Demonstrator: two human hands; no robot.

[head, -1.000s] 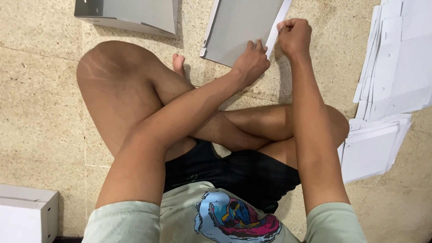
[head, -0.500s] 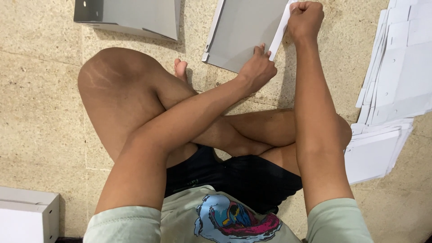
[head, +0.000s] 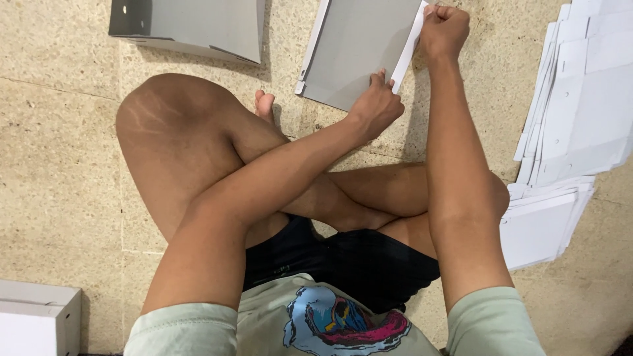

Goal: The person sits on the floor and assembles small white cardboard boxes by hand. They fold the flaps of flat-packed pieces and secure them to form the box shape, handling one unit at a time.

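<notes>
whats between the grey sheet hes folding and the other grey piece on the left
Only a bare strip of speckled floor separates the held cardboard sheet from the folded grey piece, in the head view.

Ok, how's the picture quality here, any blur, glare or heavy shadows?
Head view: sharp overall, even soft light, no glare; faint shadows fall beside the grey cardboard sheet under the left hand and right hand; the white cardboard stack looks slightly washed out.
</notes>
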